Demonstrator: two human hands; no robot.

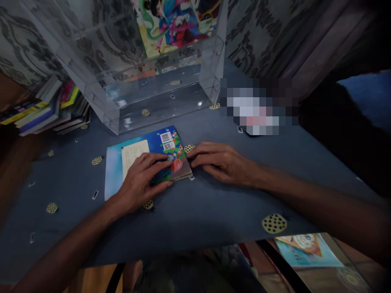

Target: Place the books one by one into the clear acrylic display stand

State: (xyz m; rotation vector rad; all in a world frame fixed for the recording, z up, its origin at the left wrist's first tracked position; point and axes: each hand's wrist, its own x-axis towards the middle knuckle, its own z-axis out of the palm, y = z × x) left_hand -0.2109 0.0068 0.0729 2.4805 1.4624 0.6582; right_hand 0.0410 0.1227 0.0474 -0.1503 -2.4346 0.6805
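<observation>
A blue picture book (161, 142) lies flat on the table, with a barcode and a cream text panel on its upward face. My left hand (143, 173) rests on it, fingers stretched across the cover and thumb along the near edge. At the book's right edge is my right hand (220, 162), its fingers extended together and the tips at or just beside the cover. Whether those tips touch the book I cannot tell. Neither hand grasps anything visible.
Behind the book stands a clear acrylic rack (159, 97) holding a colourful book (180, 24). Stacked books (49, 108) lie at the left. A blurred-out object (253, 112) sits at the back right of the patterned tablecloth (214, 219). Below the table edge lies another book (308, 250).
</observation>
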